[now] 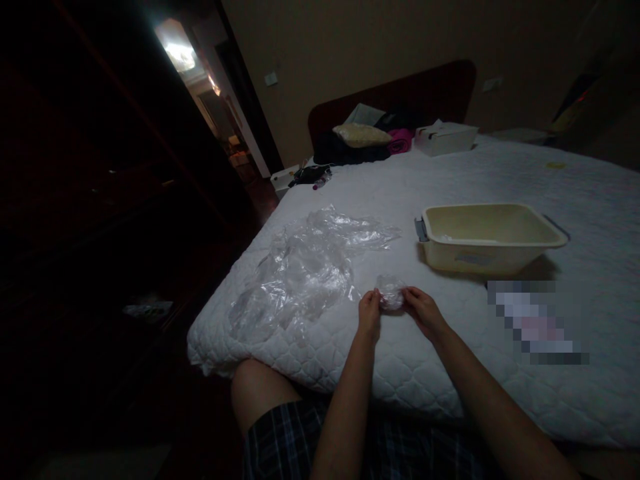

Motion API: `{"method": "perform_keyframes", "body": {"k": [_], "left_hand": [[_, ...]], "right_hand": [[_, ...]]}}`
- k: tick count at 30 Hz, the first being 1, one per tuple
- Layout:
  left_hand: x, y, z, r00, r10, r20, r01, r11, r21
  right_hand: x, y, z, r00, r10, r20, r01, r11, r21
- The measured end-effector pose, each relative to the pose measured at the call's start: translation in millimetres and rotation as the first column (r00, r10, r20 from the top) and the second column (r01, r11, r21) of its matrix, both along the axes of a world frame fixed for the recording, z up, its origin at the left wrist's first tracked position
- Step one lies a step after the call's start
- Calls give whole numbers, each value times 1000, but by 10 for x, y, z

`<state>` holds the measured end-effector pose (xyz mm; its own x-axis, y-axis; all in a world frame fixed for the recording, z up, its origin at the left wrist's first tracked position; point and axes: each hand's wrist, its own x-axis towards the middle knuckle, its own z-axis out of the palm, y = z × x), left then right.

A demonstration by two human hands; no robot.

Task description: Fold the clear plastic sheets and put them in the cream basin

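Observation:
Between my two hands is a small crumpled piece of clear plastic (391, 292), held just above the front part of the bed. My left hand (370, 311) pinches its left side, and my right hand (423, 309) pinches its right side. To the left of them, a large heap of wrinkled clear plastic bags (300, 273) spreads over the white quilted bedding (400, 373). A cream plastic tub (493, 250) with grey handles stands to the right, beyond my right hand.
A blurred-out flat item (535, 323) lies below the tub. Toward the headboard (400, 100) are a beige pillow (361, 135), a rolled magenta cloth (400, 141) and a white box (446, 139). Dark floor borders the bed's left edge, with an open doorway behind.

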<state>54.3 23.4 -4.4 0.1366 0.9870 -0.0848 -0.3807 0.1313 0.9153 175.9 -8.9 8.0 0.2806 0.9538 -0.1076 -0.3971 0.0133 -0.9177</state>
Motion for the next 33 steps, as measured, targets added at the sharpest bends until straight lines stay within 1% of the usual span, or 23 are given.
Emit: {"method": "perform_keyframes", "body": {"k": [4,8,12,15,18,21,23,27,29,31,33], "left_hand": [[-8,-45,37,998,-53,27,54,998,-28],[-39,-57,53,992,-105,68,107,993,-38],[-62,-15,42,992,-63,110,69,996,-54],[-61,8,33,990,-4,142,15,997,-79],[-57,-9,45,982,20,190,1,994,-109],[-59,-49,69,989,-51,138,57,998,-39],[-62,-63,74,992,-76,99,77,997,-14],[-49,-32,41,996,-3,94,8,999,-49],[-37,-8,23,994,20,103,-16,999,-46],[-32,7,25,989,43,144,-37,998,-46],[-49,9,51,969,60,239,-42,996,-77]], "right_hand": [[-10,0,14,999,-12,-35,11,1000,-18],[-13,4,-5,995,-87,-53,87,996,-13],[-4,17,-53,990,-133,-44,133,991,-3],[6,26,-78,989,-144,-43,144,990,4],[19,29,-79,987,-148,-57,149,989,11],[27,24,-61,986,-150,-76,151,988,15],[26,19,-48,986,-144,-89,145,989,11],[27,18,-45,982,-150,-115,150,989,-1],[35,26,-57,979,-168,-118,168,986,-6],[45,38,-74,975,-190,-114,191,982,-6],[53,50,-93,971,-215,-102,217,976,2]]}}
